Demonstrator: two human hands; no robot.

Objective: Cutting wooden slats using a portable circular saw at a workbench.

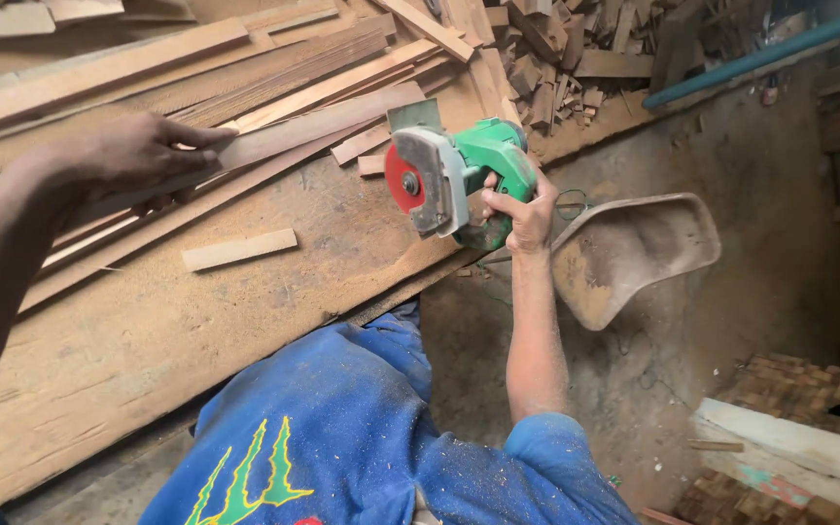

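Note:
My left hand [138,156] presses down on a long thin wooden strip [323,126] and grips it; the strip lies slanted across a wide dusty plank [196,331]. My right hand [522,216] is closed on the handle of a green hand-held circular saw [469,165]. The saw's red blade disc and grey guard [410,183] face me, just past the right end of the strip and above the plank's edge. Whether the blade touches the wood cannot be told. My blue shirt [342,437], dusted with sawdust, fills the bottom middle.
Many long slats [148,68] are stacked at the back left. A short wooden piece [238,250] lies loose on the plank. A heap of offcuts [556,58] and a blue pipe [760,53] are at the top right. A brown scoop-shaped pan [634,253] sits on the dirt floor, and pale beams [799,447] lie at the lower right.

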